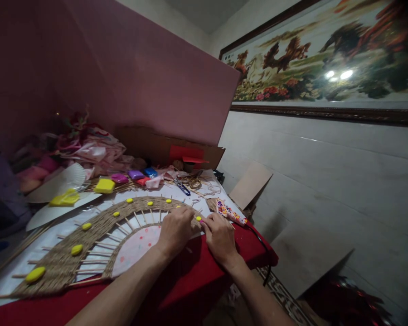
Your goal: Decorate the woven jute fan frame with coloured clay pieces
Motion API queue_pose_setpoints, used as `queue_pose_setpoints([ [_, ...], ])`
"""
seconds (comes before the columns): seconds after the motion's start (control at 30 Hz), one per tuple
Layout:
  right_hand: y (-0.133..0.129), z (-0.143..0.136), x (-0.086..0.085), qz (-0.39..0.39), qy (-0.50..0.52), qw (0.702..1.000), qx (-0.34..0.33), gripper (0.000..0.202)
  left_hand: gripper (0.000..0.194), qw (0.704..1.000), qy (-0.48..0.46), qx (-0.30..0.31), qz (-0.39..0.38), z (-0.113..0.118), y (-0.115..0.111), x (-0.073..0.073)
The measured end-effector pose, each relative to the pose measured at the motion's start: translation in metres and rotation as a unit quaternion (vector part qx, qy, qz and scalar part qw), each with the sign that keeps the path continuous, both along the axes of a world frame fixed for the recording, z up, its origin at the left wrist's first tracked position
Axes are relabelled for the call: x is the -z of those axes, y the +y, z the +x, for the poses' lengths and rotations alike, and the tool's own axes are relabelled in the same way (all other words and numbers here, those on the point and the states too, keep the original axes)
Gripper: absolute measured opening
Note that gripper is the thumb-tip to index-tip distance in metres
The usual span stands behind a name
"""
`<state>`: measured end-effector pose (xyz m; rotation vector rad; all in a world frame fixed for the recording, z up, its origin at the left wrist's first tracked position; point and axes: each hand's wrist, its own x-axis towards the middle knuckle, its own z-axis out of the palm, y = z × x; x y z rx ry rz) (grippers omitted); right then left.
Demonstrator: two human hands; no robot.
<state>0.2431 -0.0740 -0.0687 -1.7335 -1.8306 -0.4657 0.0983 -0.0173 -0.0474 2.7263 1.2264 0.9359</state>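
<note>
A fan-shaped woven piece of brown cord on thin sticks [98, 231] lies across the table, with several yellow clay dots [76, 250] along its band. Its inner half-round is pale pink with small red spots. My left hand [177, 230] is closed over the right part of the band; its fingertips and anything in them are hidden. Beside it, my right hand [221, 236] pinches at the band's right end, next to a yellow dot [198, 218]. A tiny pink-purple bit [202, 221] shows at its thumb and fingertip.
Behind the weaving lie yellow [104, 185], magenta [119, 178], purple [136, 174] and blue [150, 172] clay packs. Blue-handled scissors [182, 187], a flower-patterned piece [229, 212] and heaped pink fabric [95, 149] are there too. Red cloth [258, 244] covers the table's front edge.
</note>
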Motion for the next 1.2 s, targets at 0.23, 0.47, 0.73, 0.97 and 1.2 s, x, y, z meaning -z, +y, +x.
queue_pose_setpoints([
  [0.23,0.0022,0.001,0.0011,-0.01,0.063,0.998,0.012,0.008,0.024,1.0,-0.015,-0.003,0.014,-0.0008,0.0006,0.0021],
  [0.47,0.002,-0.0009,0.0003,-0.016,0.055,0.998,0.018,0.011,0.023,1.0,-0.017,-0.009,0.019,-0.0014,-0.0012,0.0023],
  [0.73,-0.0002,0.0014,0.0038,0.0,0.083,0.996,-0.016,0.018,0.023,1.0,-0.001,-0.009,0.007,-0.0004,-0.0009,0.0008],
  [0.97,-0.0025,0.0005,0.002,-0.003,0.094,0.996,-0.01,0.016,0.019,0.999,0.043,0.016,-0.018,-0.0021,-0.0038,-0.0026],
  [1.2,-0.0044,-0.0013,0.0019,-0.02,0.043,0.999,0.007,0.023,0.022,0.995,0.076,0.068,0.002,-0.0033,-0.0034,0.0017],
])
